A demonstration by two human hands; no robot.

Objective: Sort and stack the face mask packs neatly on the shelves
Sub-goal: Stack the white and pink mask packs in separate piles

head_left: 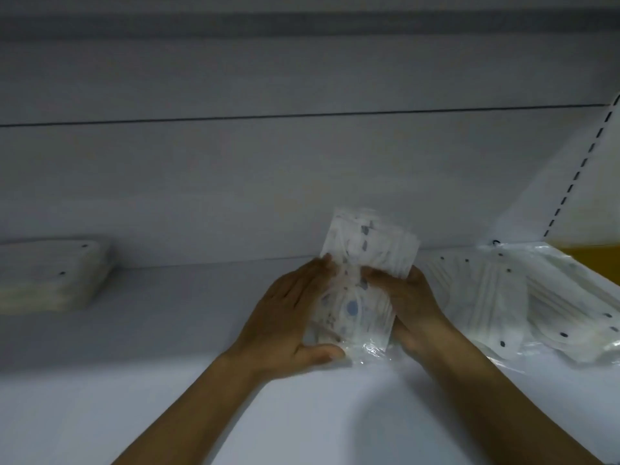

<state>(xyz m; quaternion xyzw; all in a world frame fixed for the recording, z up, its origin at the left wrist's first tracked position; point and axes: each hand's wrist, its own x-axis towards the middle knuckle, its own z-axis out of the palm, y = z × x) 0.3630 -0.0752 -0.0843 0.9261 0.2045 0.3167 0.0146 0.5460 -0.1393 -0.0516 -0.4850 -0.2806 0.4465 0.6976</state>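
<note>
At centre frame a clear-wrapped mask pack (360, 280) printed with blue-grey spots lies on the white shelf (167, 330), its long axis running from lower centre up toward the back wall, top end tilted slightly right. The left hand (288, 317) grips its left edge, fingers along the side and thumb curled under the near corner. The right hand (406, 307) holds the right edge, thumb pressed on top; its fingers are hidden under the pack. At the left edge sits one neat stack of packs (50, 276), cut off by the frame. At right lies a loose pile of packs (523, 297); their number is hard to make out through overlapping plastic.
</note>
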